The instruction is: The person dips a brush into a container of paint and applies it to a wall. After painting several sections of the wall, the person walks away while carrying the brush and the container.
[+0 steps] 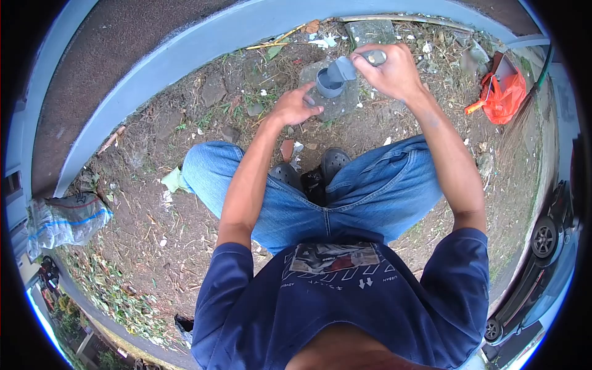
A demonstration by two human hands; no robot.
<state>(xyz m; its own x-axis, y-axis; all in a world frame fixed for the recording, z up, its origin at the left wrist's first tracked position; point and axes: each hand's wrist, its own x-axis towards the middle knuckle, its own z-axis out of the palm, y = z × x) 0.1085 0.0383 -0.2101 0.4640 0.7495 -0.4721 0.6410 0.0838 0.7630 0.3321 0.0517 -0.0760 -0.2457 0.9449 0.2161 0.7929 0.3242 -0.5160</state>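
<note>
A small grey cup [329,92] stands on a flat stone slab [338,110] in front of me, with grey stuff inside it. My right hand [394,71] is wrapped round the handle of a putty knife [341,69], whose wide grey-smeared blade tilts down over the cup's mouth. On the cup's left side is my left hand [294,107], thumb and forefinger apart, fingertips close to its wall.
An orange-red plastic bag [505,98] lies on the right, with an orange-handled thing beside it. Behind the slab curves a low pale-blue wall [185,49]. Broken bits and dry leaves litter the soil. A clear plastic sack [68,221] sits at far left.
</note>
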